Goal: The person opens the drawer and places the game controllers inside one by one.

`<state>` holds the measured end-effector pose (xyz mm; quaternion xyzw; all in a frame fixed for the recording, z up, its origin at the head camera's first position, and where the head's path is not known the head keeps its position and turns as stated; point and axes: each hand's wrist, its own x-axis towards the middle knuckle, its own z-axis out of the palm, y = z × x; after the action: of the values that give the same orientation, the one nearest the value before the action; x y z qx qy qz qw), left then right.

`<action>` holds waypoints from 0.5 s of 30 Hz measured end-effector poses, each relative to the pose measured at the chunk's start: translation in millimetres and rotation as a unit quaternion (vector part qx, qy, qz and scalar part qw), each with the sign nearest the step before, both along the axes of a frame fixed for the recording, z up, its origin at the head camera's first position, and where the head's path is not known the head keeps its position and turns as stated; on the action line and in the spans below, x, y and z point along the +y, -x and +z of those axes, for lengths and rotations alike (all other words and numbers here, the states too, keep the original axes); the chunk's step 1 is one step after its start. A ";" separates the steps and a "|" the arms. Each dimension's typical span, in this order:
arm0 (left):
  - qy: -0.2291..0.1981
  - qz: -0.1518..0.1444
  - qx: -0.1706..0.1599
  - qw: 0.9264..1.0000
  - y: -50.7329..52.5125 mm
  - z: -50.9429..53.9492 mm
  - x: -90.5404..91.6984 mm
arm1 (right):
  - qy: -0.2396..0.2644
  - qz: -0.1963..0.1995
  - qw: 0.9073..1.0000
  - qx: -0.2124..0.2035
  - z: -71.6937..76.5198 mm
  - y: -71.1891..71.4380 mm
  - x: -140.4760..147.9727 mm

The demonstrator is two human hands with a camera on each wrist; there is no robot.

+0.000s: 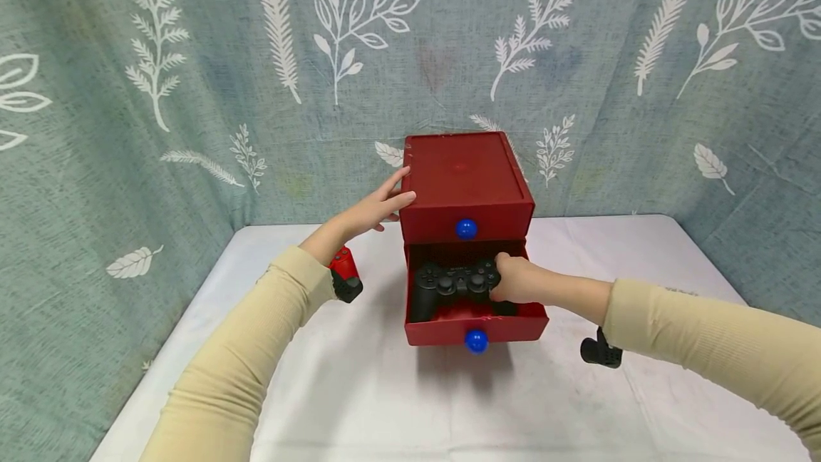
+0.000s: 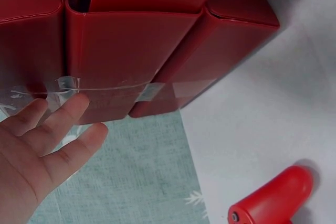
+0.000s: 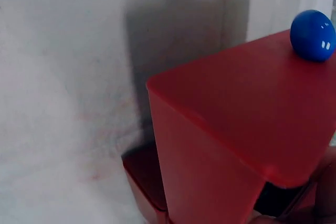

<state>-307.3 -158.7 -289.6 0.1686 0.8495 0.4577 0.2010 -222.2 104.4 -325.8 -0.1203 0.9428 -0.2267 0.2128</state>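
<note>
A black game controller (image 1: 425, 301) lies in the pulled-out lower drawer (image 1: 439, 334) of a small red cabinet (image 1: 462, 170). My right hand (image 1: 521, 281) reaches into that drawer and grips the controller's right end. In the right wrist view the drawer's front and side hide most of those fingers. My left hand (image 1: 375, 211) rests against the cabinet's upper left side with fingers spread and fairly straight; the left wrist view shows the fingers (image 2: 68, 111) by the taped side wall. The upper drawer is closed, with a blue knob (image 1: 467, 229).
A red plastic object with dark buttons (image 1: 344, 262) lies on the table left of the cabinet, partly hidden by the left wrist. Another blue knob (image 1: 477, 341) sticks out from the lower drawer. A patterned green curtain (image 1: 308, 120) hangs behind the white table (image 1: 359, 391).
</note>
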 end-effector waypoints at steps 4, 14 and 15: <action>0.006 0.001 0.011 1.000 5.1 -6.5 -1.7 | 0.030 -0.009 0.999 -0.015 0.6 -1.6 3.4; 0.010 0.002 0.017 1.000 4.9 -5.9 -2.2 | 0.076 -0.002 0.997 -0.013 8.4 -7.1 11.3; 0.009 0.003 0.016 1.000 4.6 -5.6 -2.2 | 0.078 -0.003 0.997 -0.014 10.0 -8.0 12.2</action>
<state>-311.8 -160.9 -295.1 0.1719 0.8572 0.4477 0.1878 -214.2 116.6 -315.8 -0.1307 0.9196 -0.3014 0.2152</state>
